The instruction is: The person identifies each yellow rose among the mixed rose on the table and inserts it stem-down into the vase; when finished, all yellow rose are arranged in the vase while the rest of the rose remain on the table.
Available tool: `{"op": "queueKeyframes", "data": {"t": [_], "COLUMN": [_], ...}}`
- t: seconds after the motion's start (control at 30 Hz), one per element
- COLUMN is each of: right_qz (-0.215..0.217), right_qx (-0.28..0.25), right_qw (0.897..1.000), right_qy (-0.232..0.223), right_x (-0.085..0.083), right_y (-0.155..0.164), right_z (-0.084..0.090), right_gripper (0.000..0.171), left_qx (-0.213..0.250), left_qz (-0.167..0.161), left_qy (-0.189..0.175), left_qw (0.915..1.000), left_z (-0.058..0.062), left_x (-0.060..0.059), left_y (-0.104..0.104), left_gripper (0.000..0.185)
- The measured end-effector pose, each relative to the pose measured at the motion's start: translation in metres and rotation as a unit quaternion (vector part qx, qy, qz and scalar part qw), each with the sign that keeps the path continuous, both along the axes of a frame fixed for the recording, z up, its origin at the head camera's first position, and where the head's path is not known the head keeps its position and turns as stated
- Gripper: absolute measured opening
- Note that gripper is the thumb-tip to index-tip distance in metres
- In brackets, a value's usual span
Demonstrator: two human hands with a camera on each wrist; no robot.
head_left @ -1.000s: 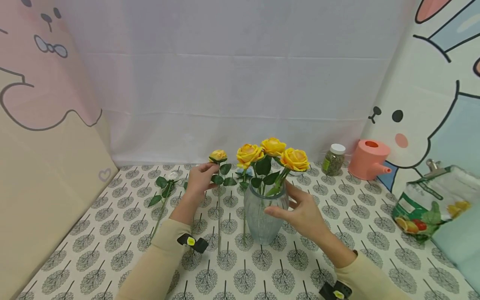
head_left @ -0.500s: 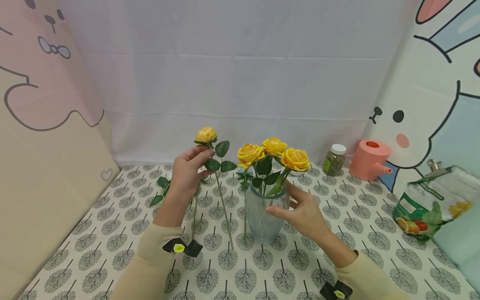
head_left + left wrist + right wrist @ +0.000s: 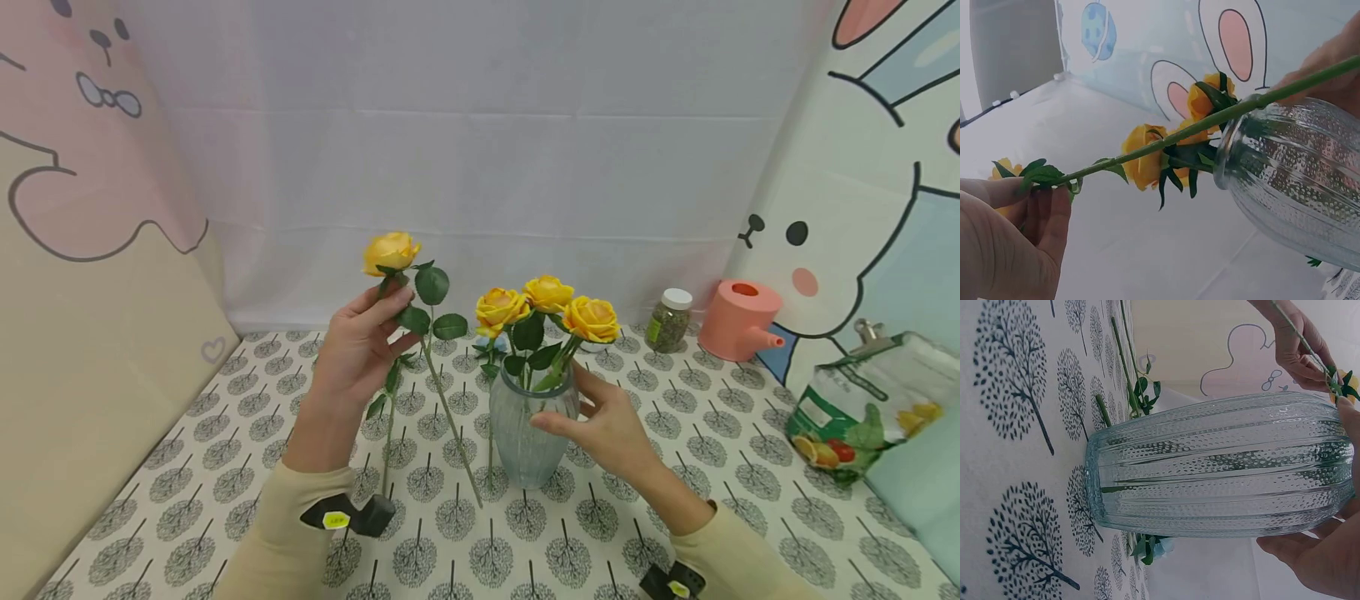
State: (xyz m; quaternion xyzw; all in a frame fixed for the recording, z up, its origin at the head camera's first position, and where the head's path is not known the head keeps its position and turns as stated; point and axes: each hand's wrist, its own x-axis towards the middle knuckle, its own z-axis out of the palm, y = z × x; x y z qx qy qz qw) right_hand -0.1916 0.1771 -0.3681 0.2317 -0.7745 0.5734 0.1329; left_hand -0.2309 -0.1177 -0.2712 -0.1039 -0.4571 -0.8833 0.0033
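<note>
My left hand [image 3: 352, 350] pinches a yellow rose [image 3: 392, 252] just below its bloom, left of the vase. Its long stem [image 3: 1166, 142] slants down to the right, the lower end low over the cloth in front of the vase. The ribbed glass vase [image 3: 525, 446] stands upright with several yellow roses [image 3: 547, 293] in it. At its right side my right hand [image 3: 611, 429] holds it just below the rim, thumb in front and fingers round the back. Through the glass in the right wrist view, green stems [image 3: 1119, 487] show blurred.
A flower stem with leaves [image 3: 389, 433] lies on the tree-patterned cloth [image 3: 450, 567] behind the left hand. A pale blue flower [image 3: 491, 343] lies behind the vase. Back right are a white-lidded jar [image 3: 667, 325], a pink watering can [image 3: 738, 321] and a clipped bag [image 3: 847, 417].
My left hand has lifted the yellow rose from near the cloth, moving it up and left; its stem now tilts. The right hand and the vase have stayed put.
</note>
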Motion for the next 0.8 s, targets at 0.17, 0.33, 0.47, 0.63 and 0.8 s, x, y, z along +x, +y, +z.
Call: {"op": "queueKeyframes", "data": {"t": [0.17,0.33,0.47,0.63,0.8], "right_qz": [0.001,0.0,-0.001,-0.001,0.0], "right_qx": [0.0,0.002,0.004,0.002,0.003], "right_qw": [1.0,1.0,1.0,1.0,1.0], "right_qy": [-0.004,-0.002,-0.003,-0.001,-0.001], "right_x": [0.002,0.002,0.002,0.001,0.002], "right_y": [-0.001,0.0,0.0,0.0,-0.001], "right_z": [0.001,0.001,0.001,0.001,0.001], "right_gripper": [0.085,0.085,0.084,0.084,0.084], "left_qx": [0.066,0.178,0.235,0.29,0.304], "left_qz": [-0.019,-0.044,-0.04,-0.032,0.0], "left_qy": [0.022,0.076,0.106,0.121,0.14], "left_qw": [0.9974,0.9801,0.9655,0.9487,0.9425], "left_z": [0.007,0.014,0.018,0.021,0.021], "left_x": [0.009,0.019,0.024,0.026,0.029], "left_y": [-0.004,-0.01,-0.014,-0.016,-0.011], "left_gripper": [0.01,0.009,0.01,0.007,0.01]}}
